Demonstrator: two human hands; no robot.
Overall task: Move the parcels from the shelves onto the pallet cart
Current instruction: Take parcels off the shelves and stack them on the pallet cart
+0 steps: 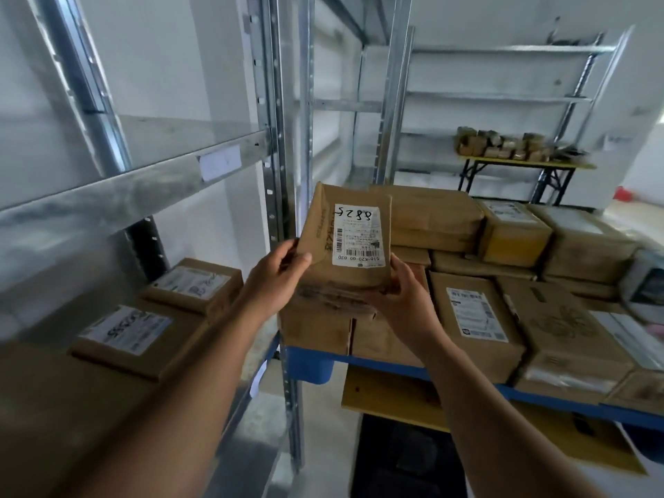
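Note:
I hold a brown cardboard parcel (346, 242) with a white shipping label in the air, in the middle of the head view. My left hand (275, 278) grips its lower left edge, and my right hand (402, 300) grips its lower right corner. The parcel hangs above the left end of the blue pallet cart (312, 366), which carries several stacked brown parcels (478, 318). On the metal shelf (151, 188) to my left lie two labelled parcels, a near one (133, 339) and a far one (196, 283).
Grey steel uprights (278, 174) stand between the shelf and the cart. A yellow board (391, 397) lies under the cart. At the back right a yellow-topped table (517, 163) holds several small brown packs. More shelving lines the back wall.

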